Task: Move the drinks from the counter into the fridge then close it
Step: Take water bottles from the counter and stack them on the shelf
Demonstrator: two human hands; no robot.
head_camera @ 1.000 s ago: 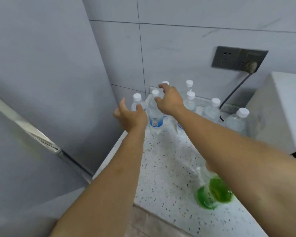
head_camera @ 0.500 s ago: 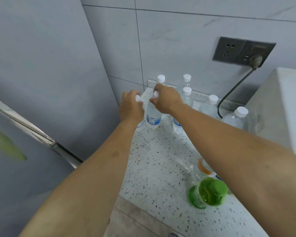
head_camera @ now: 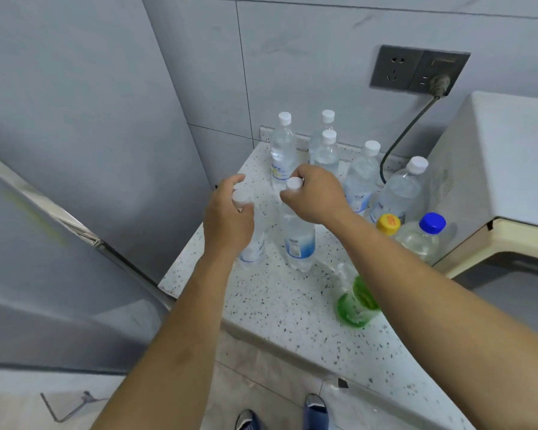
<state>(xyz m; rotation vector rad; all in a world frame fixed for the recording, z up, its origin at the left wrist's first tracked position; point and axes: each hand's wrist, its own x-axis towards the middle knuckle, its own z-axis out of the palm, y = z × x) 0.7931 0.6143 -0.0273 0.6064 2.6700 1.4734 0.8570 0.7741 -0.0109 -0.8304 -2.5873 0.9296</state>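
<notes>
Speckled counter [head_camera: 271,305] (grey-tiled corner): left hand [head_camera: 227,218] and right hand [head_camera: 317,197] each grip a water bottle [head_camera: 298,240].

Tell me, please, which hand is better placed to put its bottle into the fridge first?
Left. The left hand already grips a water bottle and is closer to the fridge; the right hand holds its bottle farther away.

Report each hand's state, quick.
Left hand: grips a clear plastic water bottle at its white cap.
Right hand: grips another clear water bottle by its neck.
</notes>
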